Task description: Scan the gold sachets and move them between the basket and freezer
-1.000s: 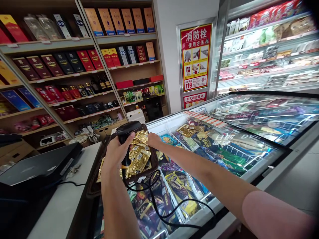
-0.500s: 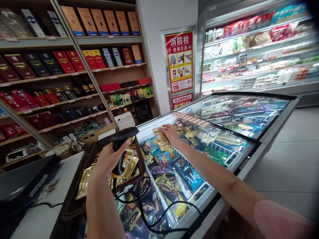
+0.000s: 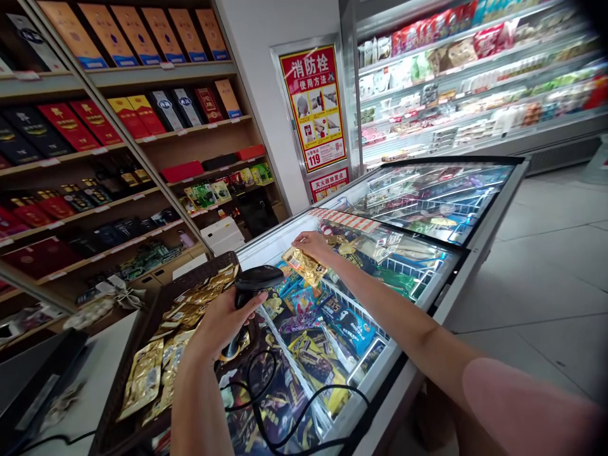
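Note:
My left hand (image 3: 227,315) is wrapped round the handle of a black barcode scanner (image 3: 259,276), its head turned to the right. Between the fingers of my right hand (image 3: 313,246) hangs a gold foil packet (image 3: 304,266), over the freezer's glass. To the left of the scanner, a dark woven basket (image 3: 156,301) holds several similar gold packets (image 3: 147,373). The scanner's black cord (image 3: 311,405) loops across the freezer top. Below my right hand, colourful packages (image 3: 349,326) lie in the chest freezer (image 3: 285,345).
Shelves of boxes and bottles (image 3: 137,117) stand behind on the left. A red fire-hydrant poster (image 3: 313,107) hangs on the wall. A lit open fridge (image 3: 470,95) is at the back right. A white counter (image 3: 107,364) with a dark device (image 3: 42,373) is at the left.
My view has swung to the right. The scanner has moved right, nearer the gold packet in my right hand. More of the basket's packets now show.

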`<state>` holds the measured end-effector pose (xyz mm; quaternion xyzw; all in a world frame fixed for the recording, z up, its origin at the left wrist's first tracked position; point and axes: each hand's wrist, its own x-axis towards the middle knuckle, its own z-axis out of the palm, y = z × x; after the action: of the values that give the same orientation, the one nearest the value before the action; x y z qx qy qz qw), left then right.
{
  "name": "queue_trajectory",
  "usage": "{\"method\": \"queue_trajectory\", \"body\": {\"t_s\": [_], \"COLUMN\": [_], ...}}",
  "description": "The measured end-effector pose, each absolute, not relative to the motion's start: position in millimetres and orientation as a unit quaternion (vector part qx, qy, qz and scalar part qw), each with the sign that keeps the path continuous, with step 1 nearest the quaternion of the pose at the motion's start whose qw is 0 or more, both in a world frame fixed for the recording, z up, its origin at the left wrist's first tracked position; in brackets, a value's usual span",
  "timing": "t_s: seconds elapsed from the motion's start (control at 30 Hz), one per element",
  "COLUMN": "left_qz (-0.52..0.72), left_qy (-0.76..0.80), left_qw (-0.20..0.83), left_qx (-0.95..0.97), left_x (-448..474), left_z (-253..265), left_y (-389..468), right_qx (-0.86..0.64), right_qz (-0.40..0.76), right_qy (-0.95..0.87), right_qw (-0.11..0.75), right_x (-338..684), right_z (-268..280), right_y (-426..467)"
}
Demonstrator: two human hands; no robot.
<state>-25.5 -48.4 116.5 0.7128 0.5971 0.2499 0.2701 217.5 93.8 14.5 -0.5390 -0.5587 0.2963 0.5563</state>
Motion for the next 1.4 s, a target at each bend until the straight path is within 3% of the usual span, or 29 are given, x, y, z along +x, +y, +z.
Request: {"method": "queue_trajectory", "body": {"t_s": [0.2,0.37,0.53,0.63,0.77,0.87,0.97,1.1,1.23,1.4], "left_qz": [0.245,0.233,0.243,0.289,0.321,0.342,0.357,0.370,0.377,0.370], "left_qy": [0.596,0.611,0.639,0.639,0.668,0.684,0.685,0.666,0.652,0.661], "left_qw": [0.284,0.264,0.276,0.290,0.267,0.244,0.240,0.248,0.270,0.255], "left_qx": [0.710,0.709,0.675,0.651,0.617,0.597,0.588,0.599,0.600,0.602], "left_x": [-31,-43,-62,-73,-87,-96,-99,-102,-102,-100], "left_z": [115,119,128,133,137,138,138,136,135,137], "left_y": [-44,-46,-53,-58,-65,-68,-71,-73,-74,-74], "right_qx": [-0.558,-0.660,-0.673,-0.672,-0.603,-0.468,-0.274,-0.225,-0.255,-0.244], "right_qz": [0.282,0.140,0.068,-0.001,-0.058,0.004,0.039,0.012,0.089,0.433], "right_qy": [-0.569,-0.637,-0.701,-0.707,-0.738,-0.831,-0.933,-0.963,-0.943,-0.801], "right_qw": [0.535,0.373,0.226,0.223,0.298,0.300,0.230,0.145,0.193,0.334], "right_x": [223,232,228,220,182,127,70,29,34,62], "right_z": [12,-4,-20,-14,7,18,20,17,18,22], "right_y": [99,101,108,116,117,100,76,56,58,61]}}
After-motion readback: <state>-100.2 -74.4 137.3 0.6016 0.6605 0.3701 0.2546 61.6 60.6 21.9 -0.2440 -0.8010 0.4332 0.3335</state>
